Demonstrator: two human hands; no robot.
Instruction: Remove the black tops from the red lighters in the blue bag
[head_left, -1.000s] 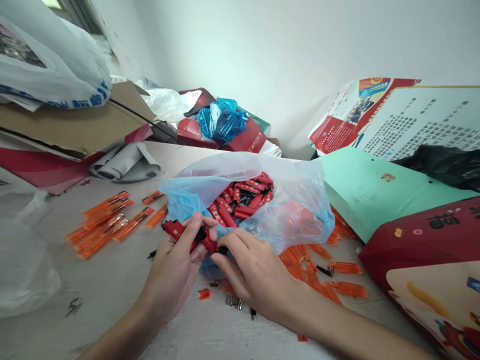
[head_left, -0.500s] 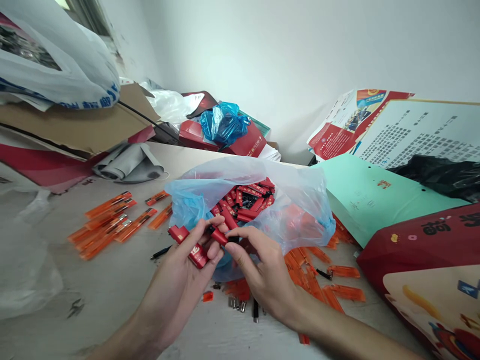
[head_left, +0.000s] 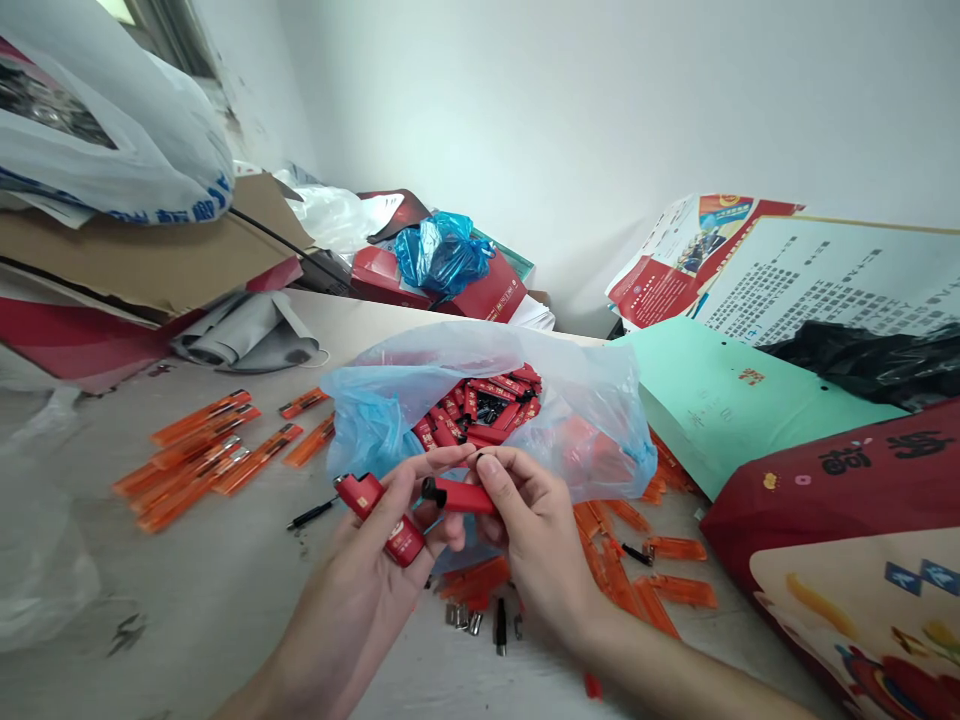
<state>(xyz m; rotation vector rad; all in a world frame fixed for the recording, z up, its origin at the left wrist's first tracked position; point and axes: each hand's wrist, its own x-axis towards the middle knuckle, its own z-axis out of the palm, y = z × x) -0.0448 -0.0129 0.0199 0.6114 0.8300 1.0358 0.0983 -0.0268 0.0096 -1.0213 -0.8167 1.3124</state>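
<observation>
My left hand [head_left: 367, 570] is closed round a red lighter [head_left: 379, 515] that lies across its fingers, with its thumb touching a second red lighter [head_left: 459, 495]. My right hand [head_left: 536, 545] pinches that second lighter between thumb and fingers, holding it level just in front of a pale blue plastic bag [head_left: 592, 420]. The bag stands open on the table and holds several more red lighters [head_left: 484, 405].
Orange lighter bodies lie in a row [head_left: 202, 455] at the left and scattered [head_left: 645, 575] under and right of the bag. Small metal and black parts [head_left: 480, 620] lie below my hands. A green board [head_left: 720, 400], a red box [head_left: 847, 530] and cardboard [head_left: 142, 250] ring the table.
My right hand has lifted a red lighter out at the bag's mouth and turned it level. Both hands have risen slightly towards me; the left keeps its lighter.
</observation>
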